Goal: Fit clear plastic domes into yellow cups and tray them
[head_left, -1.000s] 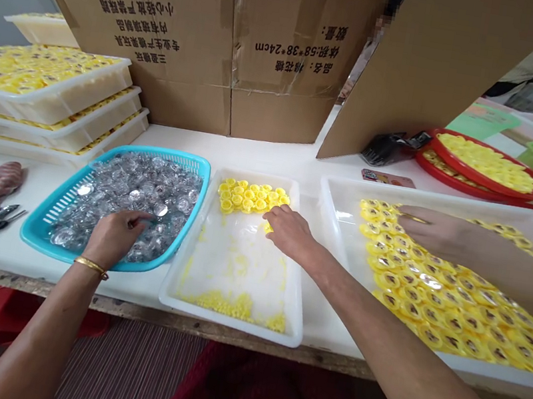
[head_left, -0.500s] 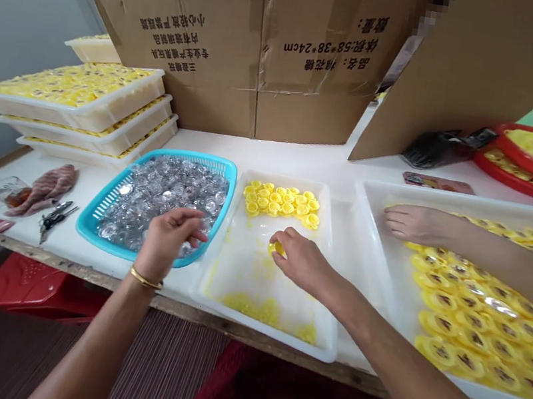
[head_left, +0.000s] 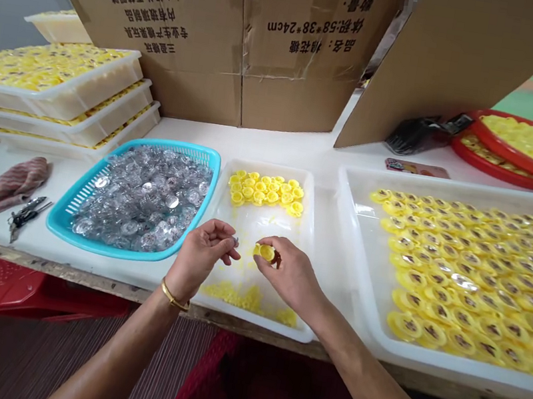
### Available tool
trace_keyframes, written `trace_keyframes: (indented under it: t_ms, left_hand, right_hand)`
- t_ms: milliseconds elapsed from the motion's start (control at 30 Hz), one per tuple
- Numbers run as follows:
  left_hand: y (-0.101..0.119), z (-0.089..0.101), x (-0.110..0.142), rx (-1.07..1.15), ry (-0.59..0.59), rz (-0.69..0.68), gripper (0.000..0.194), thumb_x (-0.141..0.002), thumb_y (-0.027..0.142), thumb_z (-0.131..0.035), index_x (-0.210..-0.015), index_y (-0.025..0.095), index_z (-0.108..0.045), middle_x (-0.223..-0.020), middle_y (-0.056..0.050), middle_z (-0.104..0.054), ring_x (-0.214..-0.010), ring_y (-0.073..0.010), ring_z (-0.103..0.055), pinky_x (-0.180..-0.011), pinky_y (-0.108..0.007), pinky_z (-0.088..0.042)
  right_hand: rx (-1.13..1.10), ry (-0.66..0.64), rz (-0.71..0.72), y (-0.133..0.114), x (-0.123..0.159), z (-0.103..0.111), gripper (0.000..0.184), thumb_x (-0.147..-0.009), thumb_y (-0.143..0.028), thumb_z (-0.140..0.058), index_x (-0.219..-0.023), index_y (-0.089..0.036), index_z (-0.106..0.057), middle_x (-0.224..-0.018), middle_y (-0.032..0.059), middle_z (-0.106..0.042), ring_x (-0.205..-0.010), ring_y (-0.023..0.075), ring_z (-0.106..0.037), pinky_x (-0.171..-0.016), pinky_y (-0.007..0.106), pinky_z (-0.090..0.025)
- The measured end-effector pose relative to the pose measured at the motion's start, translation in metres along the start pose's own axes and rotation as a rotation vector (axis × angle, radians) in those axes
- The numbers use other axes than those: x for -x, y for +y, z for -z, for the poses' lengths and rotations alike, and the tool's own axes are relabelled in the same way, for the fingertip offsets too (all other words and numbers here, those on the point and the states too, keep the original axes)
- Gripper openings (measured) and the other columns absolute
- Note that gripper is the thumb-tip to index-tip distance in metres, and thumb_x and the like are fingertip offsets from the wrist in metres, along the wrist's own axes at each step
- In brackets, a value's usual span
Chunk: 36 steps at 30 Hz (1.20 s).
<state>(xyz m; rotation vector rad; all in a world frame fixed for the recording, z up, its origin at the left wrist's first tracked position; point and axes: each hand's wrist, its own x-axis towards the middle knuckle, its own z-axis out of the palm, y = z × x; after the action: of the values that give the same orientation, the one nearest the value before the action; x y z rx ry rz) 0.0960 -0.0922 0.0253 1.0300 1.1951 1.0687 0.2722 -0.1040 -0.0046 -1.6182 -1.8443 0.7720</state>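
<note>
Right at the near end of the white tray [head_left: 301,326], yellow crumbs [head_left: 241,295] lie scattered. Over its middle, here come the hands! The left hand [head_left: 205,250] has its fingers curled in, thumb and tips nearly together on what looks like a small clear piece [head_left: 235,242], mostly hidden. The right hand [head_left: 292,274] pinches a yellow cup [head_left: 266,252] between thumb and fingers, mouth tilted up. They're close, but apart: it looks like the pairing step, piece to cup, and the next move calls for a steady cup and careful lining-up.

Left of the tray, the blue basket [head_left: 111,250] brims with clear pieces [head_left: 144,207]; at the tray's far end, loose yellow cups [head_left: 260,192] cluster. Beyond stands the cardboard [head_left: 201,98], its Chinese print upside down: "体积:58*38*24cm", the product line "品名" reading 棉花糖, "数量" with nothing legible after it, and, on the left panel, "小心轻放 严禁踩踏". No brand that I can make out with certainty.
</note>
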Motion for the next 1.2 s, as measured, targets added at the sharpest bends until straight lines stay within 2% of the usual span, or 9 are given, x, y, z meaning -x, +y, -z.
trace_keyframes:
  t_ms: [67, 200, 300, 467, 733, 900, 1000, 1200]
  left_hand:
    - [-0.001, -0.004, 0.001, 0.032, -0.001, 0.021, 0.023, -0.065, 0.023, -0.073, -0.078, 0.013, -0.057, -0.067, -0.001, -0.063, -0.054, -0.0094, -0.060, -0.048, -0.020, -0.041]
    - [-0.003, -0.008, 0.001, 0.168, -0.033, 0.104, 0.028, -0.065, 0.023, -0.075, -0.085, 0.013, -0.057, -0.068, 0.000, -0.064, -0.051, -0.0073, -0.058, -0.045, -0.017, -0.039]
    - [-0.004, -0.010, 0.000, 0.239, -0.052, 0.153, 0.029, -0.065, 0.023, -0.076, -0.085, 0.013, -0.057, -0.068, 0.000, -0.064, -0.050, -0.0081, -0.060, -0.044, -0.017, -0.040]
    - [-0.002, -0.014, -0.002, 0.326, -0.065, 0.160, 0.025, -0.066, 0.020, -0.076, -0.080, 0.011, -0.058, -0.068, -0.001, -0.064, -0.054, -0.0090, -0.063, -0.049, -0.017, -0.045]
    - [-0.008, -0.016, -0.010, 0.377, -0.048, 0.245, 0.026, -0.066, 0.021, -0.075, -0.082, 0.011, -0.058, -0.075, -0.008, -0.070, -0.060, -0.0131, -0.067, -0.051, -0.018, -0.047]
    - [-0.017, -0.021, -0.015, 0.317, 0.043, 0.165, 0.025, -0.062, 0.021, -0.076, -0.073, 0.012, -0.055, -0.064, 0.001, -0.064, -0.049, -0.0056, -0.057, -0.044, -0.014, -0.039]
    - [-0.020, -0.027, -0.016, 0.241, 0.093, 0.087, 0.025, -0.060, 0.018, -0.074, -0.073, 0.013, -0.054, -0.053, 0.005, -0.058, -0.045, -0.0055, -0.053, -0.043, -0.015, -0.037]
    - [-0.020, -0.037, -0.013, 0.138, 0.032, 0.024, 0.024, -0.065, 0.020, -0.070, -0.085, 0.013, -0.057, -0.055, 0.003, -0.060, -0.046, -0.0088, -0.057, -0.044, -0.018, -0.043]
  right_hand:
    - [-0.051, 0.038, 0.005, 0.000, 0.001, 0.000, 0.020, -0.079, -0.029, -0.061, -0.097, -0.024, -0.062, -0.099, 0.0019, -0.066, -0.066, 0.0126, -0.059, -0.071, 0.028, -0.047]
    - [-0.116, 0.063, -0.002, 0.001, 0.003, 0.001, 0.021, -0.077, -0.032, -0.064, -0.096, -0.024, -0.063, -0.096, 0.0025, -0.066, -0.064, 0.0124, -0.059, -0.068, 0.028, -0.049]
    - [-0.160, 0.097, 0.016, 0.002, 0.004, 0.002, 0.021, -0.077, -0.033, -0.065, -0.096, -0.024, -0.063, -0.097, 0.0026, -0.064, -0.063, 0.0113, -0.057, -0.066, 0.028, -0.050]
    - [-0.214, 0.118, 0.043, 0.004, 0.004, 0.000, 0.021, -0.077, -0.030, -0.066, -0.095, -0.022, -0.063, -0.093, 0.0018, -0.061, -0.058, 0.0090, -0.054, -0.063, 0.027, -0.049]
    - [-0.268, 0.122, 0.045, 0.005, 0.003, 0.004, 0.020, -0.077, -0.029, -0.065, -0.095, -0.020, -0.063, -0.092, 0.0028, -0.063, -0.061, 0.0103, -0.053, -0.060, 0.026, -0.047]
    - [-0.284, 0.096, 0.029, 0.003, 0.003, 0.006, 0.022, -0.078, -0.032, -0.064, -0.096, -0.019, -0.063, -0.089, 0.0030, -0.065, -0.061, 0.0112, -0.054, -0.059, 0.027, -0.046]
    - [-0.275, 0.100, 0.024, 0.004, 0.002, 0.005, 0.023, -0.078, -0.033, -0.064, -0.097, -0.019, -0.064, -0.089, 0.0034, -0.066, -0.062, 0.0117, -0.055, -0.060, 0.027, -0.046]
    - [-0.313, 0.118, 0.015, 0.006, 0.001, 0.001, 0.022, -0.080, -0.033, -0.061, -0.096, -0.018, -0.063, -0.090, 0.0045, -0.067, -0.064, 0.0123, -0.057, -0.061, 0.026, -0.047]
